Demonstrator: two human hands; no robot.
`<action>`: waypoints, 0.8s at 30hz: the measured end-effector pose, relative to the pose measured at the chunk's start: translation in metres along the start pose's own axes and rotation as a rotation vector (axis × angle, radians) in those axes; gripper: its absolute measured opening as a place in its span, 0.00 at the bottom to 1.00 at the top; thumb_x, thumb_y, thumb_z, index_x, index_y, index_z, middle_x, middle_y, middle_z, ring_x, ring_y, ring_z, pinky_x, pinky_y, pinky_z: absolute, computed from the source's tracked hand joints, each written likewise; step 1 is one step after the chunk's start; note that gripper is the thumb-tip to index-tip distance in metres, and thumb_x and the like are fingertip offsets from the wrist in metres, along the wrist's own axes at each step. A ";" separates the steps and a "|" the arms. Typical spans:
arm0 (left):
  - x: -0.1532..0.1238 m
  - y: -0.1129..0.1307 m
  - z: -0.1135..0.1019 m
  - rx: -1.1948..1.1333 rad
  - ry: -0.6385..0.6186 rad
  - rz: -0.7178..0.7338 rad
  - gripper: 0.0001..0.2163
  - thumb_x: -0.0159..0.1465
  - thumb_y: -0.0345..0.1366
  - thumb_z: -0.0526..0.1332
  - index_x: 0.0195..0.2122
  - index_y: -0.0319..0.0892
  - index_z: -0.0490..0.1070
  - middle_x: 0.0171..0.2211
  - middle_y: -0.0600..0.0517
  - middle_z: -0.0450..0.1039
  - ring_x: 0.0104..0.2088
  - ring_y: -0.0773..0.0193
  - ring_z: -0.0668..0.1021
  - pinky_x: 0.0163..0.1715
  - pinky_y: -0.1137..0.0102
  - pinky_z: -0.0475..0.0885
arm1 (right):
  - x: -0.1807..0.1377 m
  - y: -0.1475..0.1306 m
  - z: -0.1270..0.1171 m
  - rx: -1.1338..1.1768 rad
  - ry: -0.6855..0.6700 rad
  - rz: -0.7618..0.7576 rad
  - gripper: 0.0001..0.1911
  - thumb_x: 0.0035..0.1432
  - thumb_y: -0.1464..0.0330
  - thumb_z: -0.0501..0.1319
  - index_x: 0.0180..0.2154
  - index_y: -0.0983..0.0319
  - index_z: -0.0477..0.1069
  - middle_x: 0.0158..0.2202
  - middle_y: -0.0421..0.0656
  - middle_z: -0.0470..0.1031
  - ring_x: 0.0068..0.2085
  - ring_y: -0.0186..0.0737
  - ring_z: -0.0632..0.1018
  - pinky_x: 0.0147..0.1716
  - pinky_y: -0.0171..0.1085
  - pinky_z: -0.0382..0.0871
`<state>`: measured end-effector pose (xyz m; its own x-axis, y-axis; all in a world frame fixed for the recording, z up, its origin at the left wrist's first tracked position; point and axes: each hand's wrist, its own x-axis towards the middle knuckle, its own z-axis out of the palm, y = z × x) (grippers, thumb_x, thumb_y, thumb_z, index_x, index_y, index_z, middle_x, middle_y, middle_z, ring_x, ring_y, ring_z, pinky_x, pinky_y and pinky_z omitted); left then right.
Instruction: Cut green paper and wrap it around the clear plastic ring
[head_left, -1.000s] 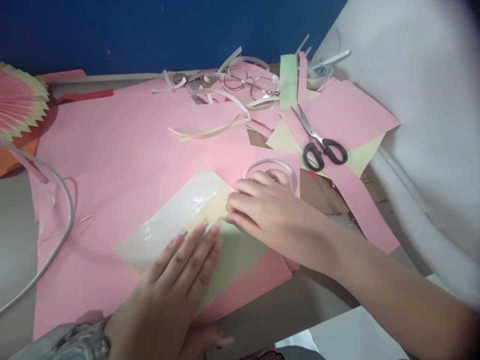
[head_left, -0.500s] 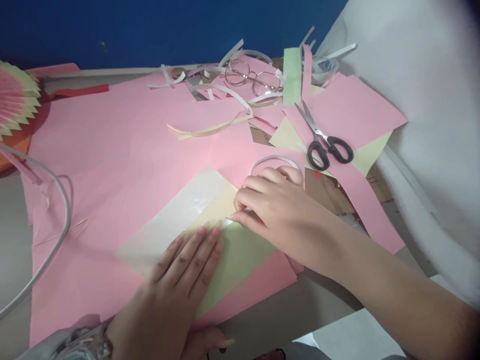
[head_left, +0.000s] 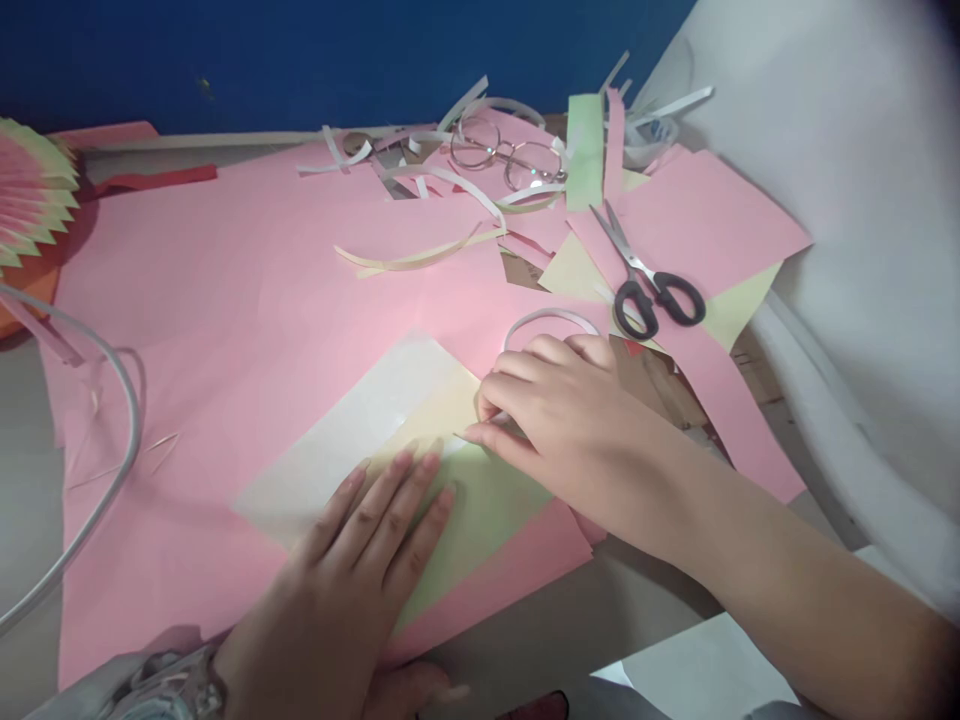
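Observation:
My left hand [head_left: 352,570] lies flat with fingers stretched out, pressing down a light green paper sheet [head_left: 480,510] that rests on a cream sheet [head_left: 439,415] and a glossy white strip [head_left: 352,430]. My right hand [head_left: 559,415] is curled with fingertips pinched at the edge where the cream and green sheets meet; what it pinches is too small to name. Behind its knuckles lies a clear tape ring [head_left: 551,320]. All of this sits on a large pink paper sheet [head_left: 225,330].
Black-handled scissors [head_left: 645,280] lie on pink and cream offcuts at the right. Round wire glasses [head_left: 506,160] and several curled paper strips [head_left: 420,255] sit at the back. A folded pink-green paper fan [head_left: 30,205] is far left, a white cable [head_left: 112,470] curves beside it.
My right hand slid slightly to the right along the sheet edge. The left hand's fingers spread a little on the green sheet.

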<state>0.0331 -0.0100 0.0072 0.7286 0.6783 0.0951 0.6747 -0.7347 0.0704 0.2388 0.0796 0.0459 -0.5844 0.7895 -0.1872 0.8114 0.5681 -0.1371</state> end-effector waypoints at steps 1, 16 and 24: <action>0.000 0.000 0.000 -0.002 0.003 -0.004 0.40 0.56 0.63 0.49 0.59 0.34 0.59 0.61 0.39 0.56 0.59 0.47 0.62 0.57 0.58 0.51 | -0.001 0.000 0.000 -0.006 0.017 0.009 0.15 0.64 0.63 0.50 0.26 0.60 0.64 0.30 0.38 0.68 0.37 0.40 0.65 0.37 0.41 0.47; -0.002 0.000 0.001 0.017 -0.029 0.006 0.41 0.56 0.63 0.48 0.60 0.35 0.56 0.62 0.38 0.53 0.61 0.47 0.58 0.58 0.57 0.49 | -0.004 0.003 0.000 -0.182 0.085 0.065 0.19 0.64 0.59 0.48 0.29 0.61 0.69 0.31 0.43 0.70 0.39 0.43 0.67 0.38 0.43 0.49; -0.001 0.001 0.000 0.008 -0.019 -0.005 0.40 0.56 0.63 0.48 0.60 0.36 0.58 0.62 0.39 0.55 0.61 0.47 0.60 0.57 0.57 0.49 | -0.008 0.030 -0.004 -0.080 0.073 0.043 0.20 0.62 0.55 0.49 0.25 0.59 0.66 0.31 0.41 0.66 0.38 0.42 0.65 0.39 0.42 0.51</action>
<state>0.0327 -0.0115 0.0075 0.7274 0.6820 0.0762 0.6790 -0.7314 0.0632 0.2676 0.0914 0.0474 -0.5494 0.8270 -0.1193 0.8352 0.5474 -0.0522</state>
